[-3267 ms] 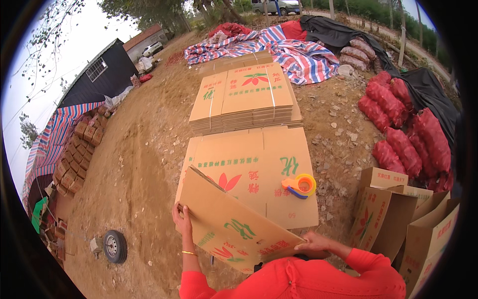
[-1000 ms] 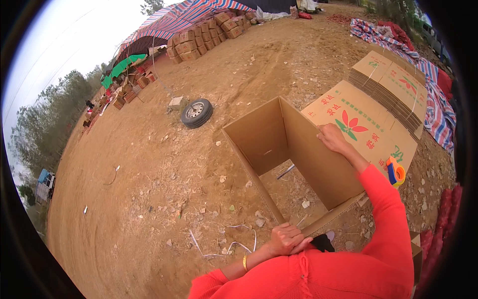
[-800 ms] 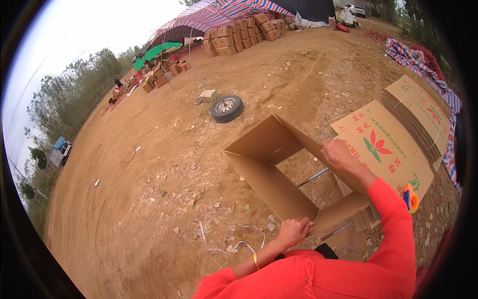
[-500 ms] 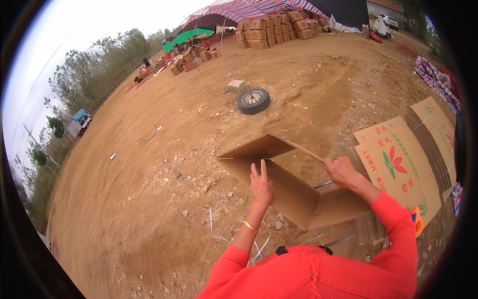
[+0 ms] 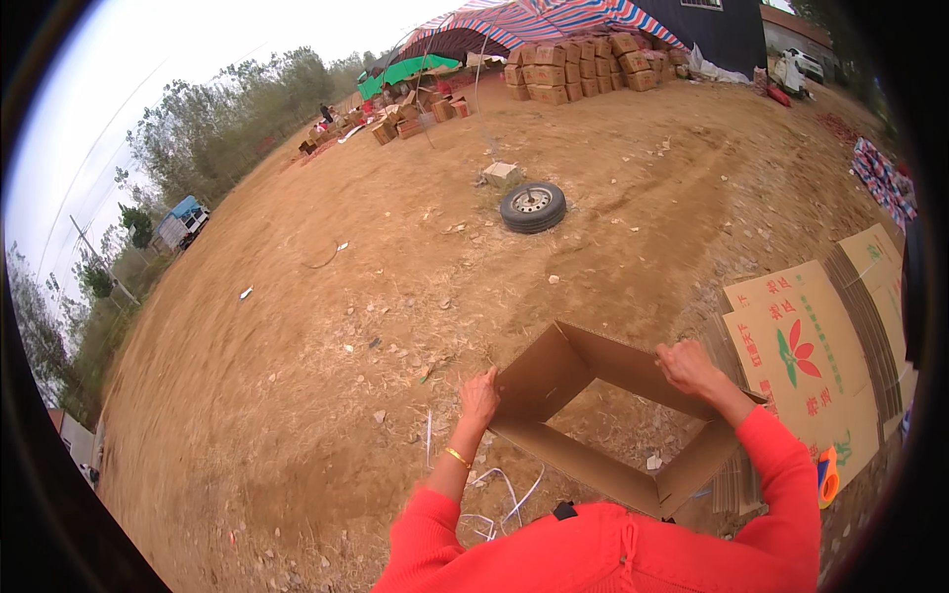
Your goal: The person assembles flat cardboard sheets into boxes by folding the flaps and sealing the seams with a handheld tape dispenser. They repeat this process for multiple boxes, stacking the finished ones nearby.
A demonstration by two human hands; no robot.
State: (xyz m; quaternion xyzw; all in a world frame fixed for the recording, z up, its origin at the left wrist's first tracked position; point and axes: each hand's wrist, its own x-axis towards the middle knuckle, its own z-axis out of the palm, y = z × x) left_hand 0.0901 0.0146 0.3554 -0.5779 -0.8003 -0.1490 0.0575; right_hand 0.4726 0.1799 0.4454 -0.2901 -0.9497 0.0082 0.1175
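While left hand and right hand clasp its rim, fingers curled, the carton looks light, stiff-walled yet foldable. Corners should hold best.

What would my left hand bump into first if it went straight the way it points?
Probably the cardboard box, since the left hand grips its left corner. Past that, the wheel lies roughly in line across the dirt, though depth is unclear.

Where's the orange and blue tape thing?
In the head view, the tape holder is near the lower right edge, on the flat cardboard, just right of the right sleeve. The open box is farther left.
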